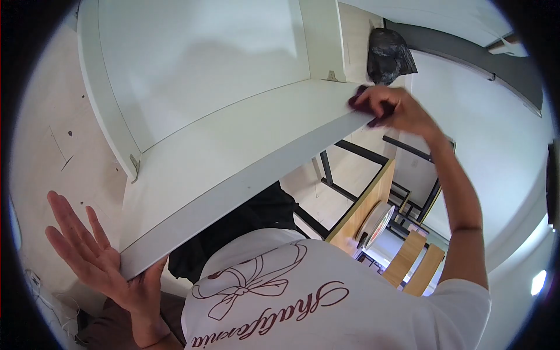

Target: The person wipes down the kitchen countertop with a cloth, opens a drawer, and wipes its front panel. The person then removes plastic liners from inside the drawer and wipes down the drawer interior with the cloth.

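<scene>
A white open-fronted cabinet [233, 131] with a grey front edge strip [248, 185] spans the view in front of me. My right hand [408, 111], slightly blurred, is closed around a dark maroon cloth [380, 118] at the right end of that strip. The cloth touches the panel's corner. At the opposite end, my left hand [108, 265] rests its palm and thumb base against the strip's left end, fingers stretched out and spread. Small metal hinge plates [135, 168] sit at the cabinet's front corners.
A black plastic bag [389, 55] lies beyond the cabinet's right side. Below right stand a wooden table [373, 204] with black legs, a round dish [375, 226] and a wooden chair [415, 265]. White cables [44, 297] lie at lower left.
</scene>
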The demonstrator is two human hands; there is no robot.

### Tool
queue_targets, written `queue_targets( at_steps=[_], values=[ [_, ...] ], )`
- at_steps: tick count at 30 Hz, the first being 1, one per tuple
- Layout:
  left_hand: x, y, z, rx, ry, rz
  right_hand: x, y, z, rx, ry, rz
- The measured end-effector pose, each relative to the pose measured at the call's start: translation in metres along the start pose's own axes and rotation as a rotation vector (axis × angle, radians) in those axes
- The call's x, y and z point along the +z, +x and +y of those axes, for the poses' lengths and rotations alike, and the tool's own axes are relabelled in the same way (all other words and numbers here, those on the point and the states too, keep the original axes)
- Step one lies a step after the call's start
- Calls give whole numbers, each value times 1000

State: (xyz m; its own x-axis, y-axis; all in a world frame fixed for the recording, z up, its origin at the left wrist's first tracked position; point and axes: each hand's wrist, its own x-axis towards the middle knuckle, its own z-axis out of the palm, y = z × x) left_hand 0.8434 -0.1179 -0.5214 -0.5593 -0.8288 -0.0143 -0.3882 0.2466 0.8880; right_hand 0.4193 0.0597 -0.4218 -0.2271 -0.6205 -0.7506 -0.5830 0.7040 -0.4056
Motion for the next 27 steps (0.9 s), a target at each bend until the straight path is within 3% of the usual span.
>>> queue_targets(
  at_steps=[2, 4, 7, 9, 10, 11, 12, 13, 14, 16, 17, 18, 20, 24, 26, 27],
  values=[
    [0, 0, -1, -17, -12, -4, 41, 10, -45, -320, 59, -20],
    [3, 2, 0, -21, -38, -9, 64, 12, -87, -349, -3, 40],
    [1, 0, -1, 0, 67, -69, 43, 17, -51, -446, 50, -38],
    [1, -2, -5, -37, 76, -75, 5, 8, 3, -297, 119, -89],
    [1, -2, -6, -37, 76, -75, -19, -1, 26, -51, 150, -55],
    [0, -1, -8, -30, 70, -78, -43, -8, 53, 60, 6, 3],
    [-1, -1, -9, -27, 65, -82, -64, -9, 85, 155, 95, -17],
    [0, -1, -7, -26, 66, -76, -81, -6, 86, 216, -23, -36],
    [1, 0, -3, -25, 84, -75, -92, 4, 68, 428, -381, -77],
    [-1, 0, 0, -34, 113, -69, -110, 26, 107, 238, -355, -37],
    [-5, 1, -1, -14, 55, -95, -89, 38, 54, 376, -424, 31],
    [-6, 1, 0, 7, -5, -119, -70, 49, 43, 374, -423, 23],
    [-3, 1, 4, -20, 8, -106, -48, 65, 37, 291, -264, -284],
    [-4, -3, 4, -47, 10, -88, -29, 100, 133, 317, -348, -280],
    [-4, -3, 4, -61, 12, -84, -47, 108, 185, 252, -696, -228],
    [-5, -3, 4, -72, 12, -84, -56, 108, 192, 249, -695, -229]
  ],
)
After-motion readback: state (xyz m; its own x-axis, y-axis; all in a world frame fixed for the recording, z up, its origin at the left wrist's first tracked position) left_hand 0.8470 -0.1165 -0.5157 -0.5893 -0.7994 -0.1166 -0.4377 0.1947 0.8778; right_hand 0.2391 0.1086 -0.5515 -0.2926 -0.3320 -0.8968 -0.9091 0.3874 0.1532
